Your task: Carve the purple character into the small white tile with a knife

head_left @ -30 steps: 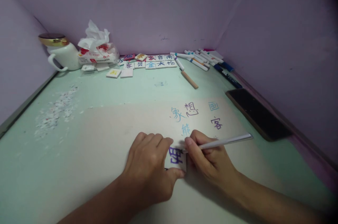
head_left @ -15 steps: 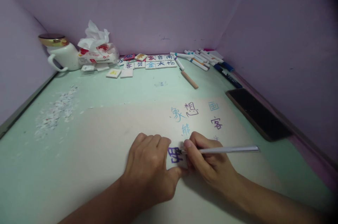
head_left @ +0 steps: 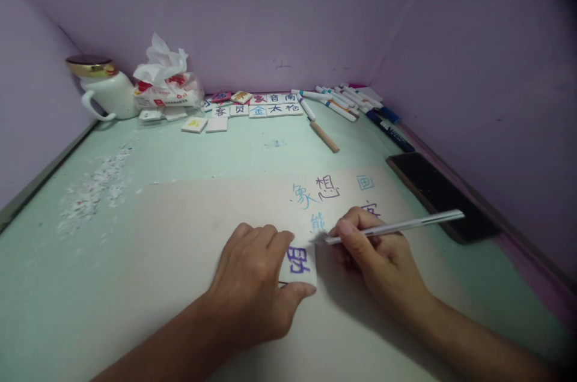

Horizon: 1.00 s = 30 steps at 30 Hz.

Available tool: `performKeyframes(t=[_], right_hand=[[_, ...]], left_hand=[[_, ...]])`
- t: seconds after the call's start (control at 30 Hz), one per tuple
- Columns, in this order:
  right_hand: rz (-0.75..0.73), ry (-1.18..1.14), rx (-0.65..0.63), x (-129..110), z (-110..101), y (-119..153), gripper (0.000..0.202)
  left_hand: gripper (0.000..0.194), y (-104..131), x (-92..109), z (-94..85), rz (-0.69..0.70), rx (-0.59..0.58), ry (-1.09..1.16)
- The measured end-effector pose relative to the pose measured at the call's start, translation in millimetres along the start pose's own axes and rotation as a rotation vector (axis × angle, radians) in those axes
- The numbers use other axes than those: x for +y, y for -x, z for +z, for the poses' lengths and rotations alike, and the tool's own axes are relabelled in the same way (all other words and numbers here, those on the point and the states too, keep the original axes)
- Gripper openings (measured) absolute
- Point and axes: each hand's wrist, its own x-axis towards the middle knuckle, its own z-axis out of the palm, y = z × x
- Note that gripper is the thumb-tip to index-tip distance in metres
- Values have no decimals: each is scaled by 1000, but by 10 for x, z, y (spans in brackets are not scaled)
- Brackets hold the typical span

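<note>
A small white tile (head_left: pixel 311 268) with a purple character lies on the pale sheet (head_left: pixel 180 226). My left hand (head_left: pixel 256 280) grips it, with fingers at its upper edge and the thumb at its lower edge. My right hand (head_left: pixel 378 256) holds a slim silver knife-like tool (head_left: pixel 406 224). The tool's tip is just above and right of the tile, apart from it, near a blue character. Other blue and purple characters are written on the sheet beyond my hands.
At the back left stand a white mug (head_left: pixel 115 97) and a tissue pack (head_left: pixel 169 90). Lettered tiles (head_left: pixel 274 110), markers (head_left: pixel 336 106) and a wooden stick (head_left: pixel 324 136) lie behind. A phone (head_left: pixel 442 196) rests at the right, white crumbs (head_left: pixel 97 190) at the left.
My right hand has moved right and slightly up with the tool, away from the tile. More of the tile shows; my left hand still holds it.
</note>
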Motion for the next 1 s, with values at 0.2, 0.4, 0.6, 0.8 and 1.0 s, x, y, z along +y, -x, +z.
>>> performKeyframes(t=[0.2, 0.4, 0.6, 0.8, 1.0], right_hand=[[69, -77, -58, 36, -98, -144, 28], [79, -150, -153, 20, -87, -184, 32], [133, -197, -170, 43, -88, -192, 37], [145, -144, -107, 48, -80, -203, 35], [100, -82, -135, 58, -52, -182, 33]], left_hand=[[47, 12, -43, -49, 37, -6, 55], [50, -15, -14, -20, 31, 55, 20], [41, -40, -3, -22, 11, 2, 9], [46, -30, -100, -44, 104, 16, 80], [37, -44, -99, -33, 99, 2, 67]])
